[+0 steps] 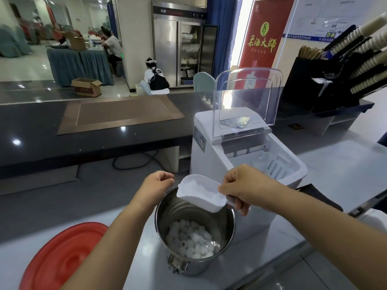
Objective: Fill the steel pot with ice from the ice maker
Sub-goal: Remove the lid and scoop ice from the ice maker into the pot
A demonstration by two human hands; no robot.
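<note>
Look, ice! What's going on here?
A person is filling a round steel pot with ice. The right hand holds a white plastic scoop heaped with ice just above the pot's mouth. The left hand grips the pot at its far rim. A layer of ice cubes already covers the pot's bottom, so it is far from full. Behind stands the white ice maker, its clear lid raised.

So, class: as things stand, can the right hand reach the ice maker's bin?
Probably yes. The lid stands raised, the bin is open just beyond the right hand, and nothing lies between; it holds a scoop, though.
</note>
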